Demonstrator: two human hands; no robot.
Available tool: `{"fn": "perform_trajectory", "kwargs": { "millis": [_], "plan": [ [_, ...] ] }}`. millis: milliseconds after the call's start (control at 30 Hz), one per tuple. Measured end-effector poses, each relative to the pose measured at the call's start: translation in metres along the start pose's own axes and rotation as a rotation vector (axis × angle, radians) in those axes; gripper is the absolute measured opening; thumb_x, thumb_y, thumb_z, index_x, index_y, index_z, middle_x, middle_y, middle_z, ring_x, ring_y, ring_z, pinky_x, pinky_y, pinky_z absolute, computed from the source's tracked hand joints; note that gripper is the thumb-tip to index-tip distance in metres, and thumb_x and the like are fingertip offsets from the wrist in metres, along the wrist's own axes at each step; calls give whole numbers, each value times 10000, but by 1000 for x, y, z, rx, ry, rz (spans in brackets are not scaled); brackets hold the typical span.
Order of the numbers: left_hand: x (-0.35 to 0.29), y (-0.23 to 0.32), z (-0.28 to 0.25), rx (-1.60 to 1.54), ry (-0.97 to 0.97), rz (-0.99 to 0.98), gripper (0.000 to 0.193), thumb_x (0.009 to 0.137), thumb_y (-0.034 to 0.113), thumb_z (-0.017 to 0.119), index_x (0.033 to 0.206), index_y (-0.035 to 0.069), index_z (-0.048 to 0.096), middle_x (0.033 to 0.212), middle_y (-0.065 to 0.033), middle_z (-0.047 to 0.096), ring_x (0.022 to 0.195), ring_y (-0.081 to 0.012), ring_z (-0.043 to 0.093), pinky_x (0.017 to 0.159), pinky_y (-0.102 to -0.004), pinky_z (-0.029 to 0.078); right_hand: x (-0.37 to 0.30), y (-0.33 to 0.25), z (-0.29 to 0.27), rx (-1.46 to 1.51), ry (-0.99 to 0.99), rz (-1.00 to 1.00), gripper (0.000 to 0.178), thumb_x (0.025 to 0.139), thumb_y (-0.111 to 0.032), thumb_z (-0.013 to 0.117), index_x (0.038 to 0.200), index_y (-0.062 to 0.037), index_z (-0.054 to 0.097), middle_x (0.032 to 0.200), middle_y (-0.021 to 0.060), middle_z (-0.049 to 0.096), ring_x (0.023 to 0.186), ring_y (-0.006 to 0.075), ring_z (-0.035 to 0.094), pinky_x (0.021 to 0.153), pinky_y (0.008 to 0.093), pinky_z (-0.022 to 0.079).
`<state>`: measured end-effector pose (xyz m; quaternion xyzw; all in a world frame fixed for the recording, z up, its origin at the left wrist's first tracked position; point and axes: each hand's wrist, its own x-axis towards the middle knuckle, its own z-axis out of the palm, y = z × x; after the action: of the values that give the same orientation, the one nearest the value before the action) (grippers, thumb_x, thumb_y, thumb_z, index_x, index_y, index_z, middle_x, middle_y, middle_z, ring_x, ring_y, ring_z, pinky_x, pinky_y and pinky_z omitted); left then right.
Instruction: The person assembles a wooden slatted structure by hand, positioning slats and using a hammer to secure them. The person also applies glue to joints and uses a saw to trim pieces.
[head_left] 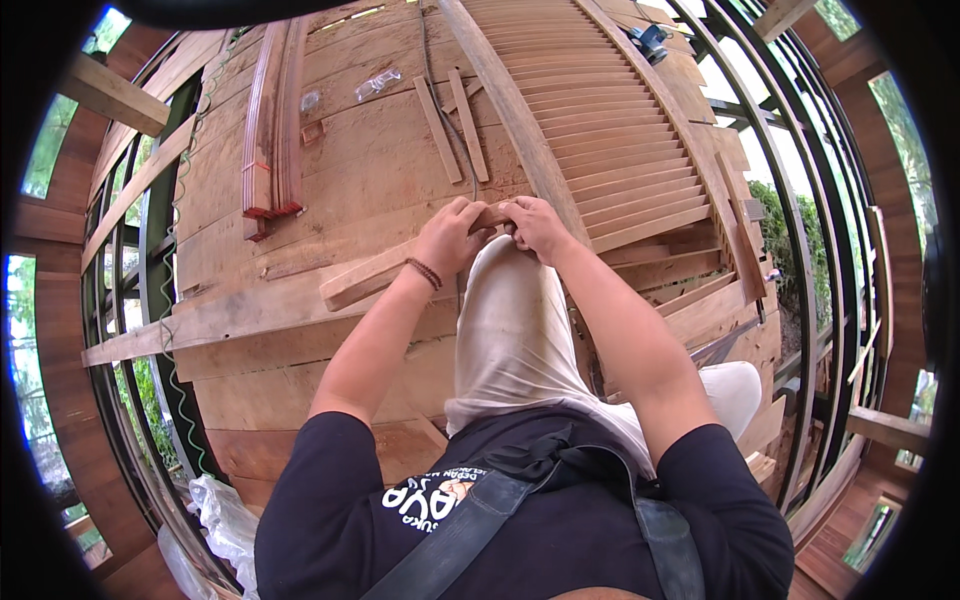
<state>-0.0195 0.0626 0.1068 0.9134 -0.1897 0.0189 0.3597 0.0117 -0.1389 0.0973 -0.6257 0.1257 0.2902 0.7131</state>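
A long wooden slat (365,276) lies slanted across the plank floor and ends above my raised knee in pale trousers (512,320). My left hand (450,238), with a beaded band at the wrist, grips the slat's right end. My right hand (535,225) closes on the same end from the other side, fingers touching the left hand's. A wooden louvred shutter panel (600,130) lies just beyond my right hand.
Two short slats (452,125) and a cable lie past my hands. A bundle of reddish strips (272,130) rests at the left, a clear plastic bag (377,83) beyond it. A blue power tool (652,40) sits far right. Metal railings (800,250) and open gaps border the platform.
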Motion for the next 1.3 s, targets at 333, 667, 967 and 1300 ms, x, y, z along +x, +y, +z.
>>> {"fn": "perform_trajectory", "kwargs": {
  "millis": [333, 667, 967, 1300],
  "plan": [
    [13, -24, 31, 140, 15, -36, 390, 927, 270, 719, 1237, 48, 638, 1146, -163, 657, 1121, -368, 638, 946, -456, 531, -44, -20, -36, -68, 193, -11, 416, 1019, -313, 682, 1291, -12, 593, 881, 59, 662, 647, 106, 620, 605, 271, 538],
    [12, -83, 80, 526, -83, 100, 469, 949, 394, 701, 1295, 87, 629, 1259, -187, 632, 1208, -399, 562, 1049, -505, 464, -347, 25, -251, -113, 1219, -560, 213, 1042, -170, 620, 1193, -25, 656, 809, 20, 645, 646, 79, 582, 577, 240, 478],
    [15, -91, 69, 280, -85, 37, 459, 922, 294, 748, 1246, -11, 639, 1198, -216, 665, 1171, -411, 612, 986, -484, 502, -425, 330, -306, -221, 1811, 398, 310, 879, -291, 714, 983, -2, 674, 916, 212, 749, 857, 357, 735, 777, 455, 575],
    [19, -77, 70, 434, -148, -238, 584, 922, 399, 749, 1314, -10, 607, 1262, -221, 677, 1179, -393, 640, 1017, -456, 511, -355, 457, -239, -762, 1361, 548, 214, 927, -213, 615, 1036, -38, 674, 968, 188, 688, 955, 389, 663, 839, 515, 542]
  ]
}}
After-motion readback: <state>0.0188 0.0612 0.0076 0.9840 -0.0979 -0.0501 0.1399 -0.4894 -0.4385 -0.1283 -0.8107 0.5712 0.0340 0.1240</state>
